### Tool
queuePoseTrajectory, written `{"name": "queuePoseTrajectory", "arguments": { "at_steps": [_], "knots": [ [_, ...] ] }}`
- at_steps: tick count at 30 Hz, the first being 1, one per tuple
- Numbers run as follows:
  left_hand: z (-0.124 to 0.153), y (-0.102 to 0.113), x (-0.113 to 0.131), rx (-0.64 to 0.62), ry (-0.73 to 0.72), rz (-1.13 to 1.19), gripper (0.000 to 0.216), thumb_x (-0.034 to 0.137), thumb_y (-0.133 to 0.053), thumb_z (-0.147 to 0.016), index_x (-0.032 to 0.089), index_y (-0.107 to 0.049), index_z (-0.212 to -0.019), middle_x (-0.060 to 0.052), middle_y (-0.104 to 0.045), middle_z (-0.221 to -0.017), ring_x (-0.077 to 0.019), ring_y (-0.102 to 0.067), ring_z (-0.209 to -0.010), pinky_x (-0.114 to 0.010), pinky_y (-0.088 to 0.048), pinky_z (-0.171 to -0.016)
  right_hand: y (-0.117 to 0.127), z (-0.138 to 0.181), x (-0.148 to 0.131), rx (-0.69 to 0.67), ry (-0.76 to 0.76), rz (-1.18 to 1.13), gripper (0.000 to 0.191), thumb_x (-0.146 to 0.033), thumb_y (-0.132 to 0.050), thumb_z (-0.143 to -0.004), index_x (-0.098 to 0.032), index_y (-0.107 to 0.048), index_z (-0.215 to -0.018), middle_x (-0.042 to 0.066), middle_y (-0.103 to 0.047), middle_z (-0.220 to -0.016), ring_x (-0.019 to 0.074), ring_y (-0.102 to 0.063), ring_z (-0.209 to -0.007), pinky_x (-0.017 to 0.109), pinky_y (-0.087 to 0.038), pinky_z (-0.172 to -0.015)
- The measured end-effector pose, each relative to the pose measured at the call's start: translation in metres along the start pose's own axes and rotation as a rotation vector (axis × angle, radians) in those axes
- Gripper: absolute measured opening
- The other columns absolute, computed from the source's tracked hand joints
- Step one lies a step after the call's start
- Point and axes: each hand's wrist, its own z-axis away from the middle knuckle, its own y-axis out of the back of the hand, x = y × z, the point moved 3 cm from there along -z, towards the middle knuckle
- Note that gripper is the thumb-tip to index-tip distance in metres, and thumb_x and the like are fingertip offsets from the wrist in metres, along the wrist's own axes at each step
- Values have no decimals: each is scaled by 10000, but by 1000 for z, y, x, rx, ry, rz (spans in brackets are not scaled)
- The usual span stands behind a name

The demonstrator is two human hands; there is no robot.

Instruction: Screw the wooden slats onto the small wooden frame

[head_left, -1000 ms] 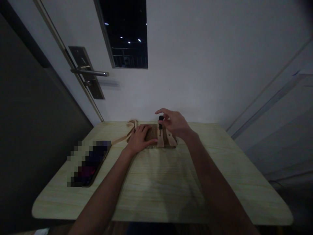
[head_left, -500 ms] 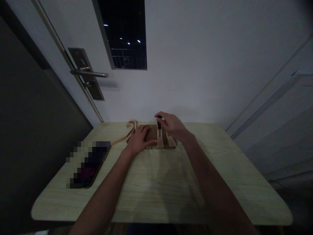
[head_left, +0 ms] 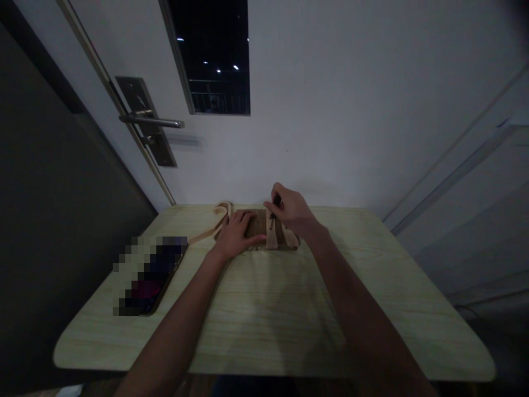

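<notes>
My left hand lies flat over the left part of a brown wooden board, fingers spread and pressing on it. In my right hand is a small black-handled screwdriver, gripped between thumb and fingers. Its thin shaft points down at a pale strip that lies across the board; whether the tip touches cannot be made out. Another pale strip crosses the board further right, partly under my right hand. Beside my left hand, a pale band with a curled end reaches out to the left.
A phone, partly blurred out, rests on the left of the light wooden table. Behind the table stands a white door with a metal handle and a dark window.
My right hand has shifted slightly right and turned, and the screwdriver has gone from near upright to tilted. My left hand stays on the board.
</notes>
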Motion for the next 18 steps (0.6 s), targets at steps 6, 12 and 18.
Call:
{"name": "queuePoseTrajectory", "arguments": {
  "at_steps": [6, 12, 18],
  "knots": [
    [0, 1, 1, -10, 16, -1, 651, 651, -620, -829, 213, -522, -1299, -141, -545, -1344, -351, -487, -1261, -575, -361, -1076, 1, 0, -2, -91, 26, -110, 83, -228, -488, -892, -190, -561, -882, 41, -638, -813, 158, -567, -728, 284, -421, -692],
    [0, 1, 0, -12, 16, 5, 664, 660, -624, -820, 214, -520, -1301, -141, -541, -1351, -351, -481, -1272, -581, -347, -1088, 4, 1, 2, -70, 52, -75, 314, -131, -427, -879, -158, -641, -1107, 120, -704, -1070, 200, -634, -964, 340, -456, -889],
    [0, 0, -1, -13, 12, -15, 683, 674, -614, -824, 194, -520, -1300, -146, -550, -1338, -349, -490, -1259, -572, -355, -1084, 10, 0, -1, -48, -10, -101, 240, -173, -550, -875, -189, -658, -1089, 28, -689, -768, 147, -612, -675, 271, -437, -682]
  ]
}}
